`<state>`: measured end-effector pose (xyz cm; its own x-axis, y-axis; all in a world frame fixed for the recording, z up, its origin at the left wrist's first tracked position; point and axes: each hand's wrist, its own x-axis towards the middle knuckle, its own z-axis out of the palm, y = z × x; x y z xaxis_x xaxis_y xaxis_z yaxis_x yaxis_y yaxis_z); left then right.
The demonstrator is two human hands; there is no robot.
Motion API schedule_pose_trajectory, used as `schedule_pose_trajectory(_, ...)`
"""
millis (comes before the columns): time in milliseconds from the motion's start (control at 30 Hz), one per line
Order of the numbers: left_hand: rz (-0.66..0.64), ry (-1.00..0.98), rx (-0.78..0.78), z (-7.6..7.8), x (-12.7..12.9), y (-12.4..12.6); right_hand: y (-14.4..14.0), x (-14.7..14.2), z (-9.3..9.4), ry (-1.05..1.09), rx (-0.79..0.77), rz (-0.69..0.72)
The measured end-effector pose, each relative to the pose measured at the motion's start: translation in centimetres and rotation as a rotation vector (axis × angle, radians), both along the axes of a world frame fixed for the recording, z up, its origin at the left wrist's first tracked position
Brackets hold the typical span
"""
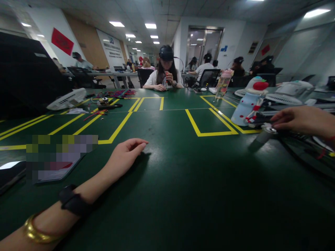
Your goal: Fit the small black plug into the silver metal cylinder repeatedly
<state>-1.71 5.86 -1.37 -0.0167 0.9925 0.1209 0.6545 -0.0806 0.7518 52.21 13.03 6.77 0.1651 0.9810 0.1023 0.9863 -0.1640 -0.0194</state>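
My left hand (128,153) rests on the green table (183,195), left of the middle. Its fingers are curled together with the thumb against the index finger, and no object shows in them. At the right edge, my right hand (303,120) has its fingers closed at the top of a small grey cylinder (263,136) with a shiny metal top; the exact grip is partly hidden. Just beyond that hand stands a light blue bottle (242,108) with a red and white lid. Black cables (295,153) run below the right hand.
Left of my left hand lie a blurred flat packet (60,170) and a dark phone-like slab (12,174). Wires and small parts (104,101) and a white fan (68,99) sit farther back. A clear bottle (223,85) stands far right. A person (164,75) sits opposite.
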Motion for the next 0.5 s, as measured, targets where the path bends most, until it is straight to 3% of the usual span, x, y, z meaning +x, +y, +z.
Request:
schedule_pose_trajectory(100, 0.004, 0.000, -0.004, 0.12, 0.05, -0.07, 0.16, 0.24, 0.11, 0.117, -0.125, -0.057)
schedule_pose_trajectory(500, -0.002, -0.028, 0.008, 0.11, 0.16, -0.11, 0.03, 0.03, -0.18, 0.113, -0.080, -0.052)
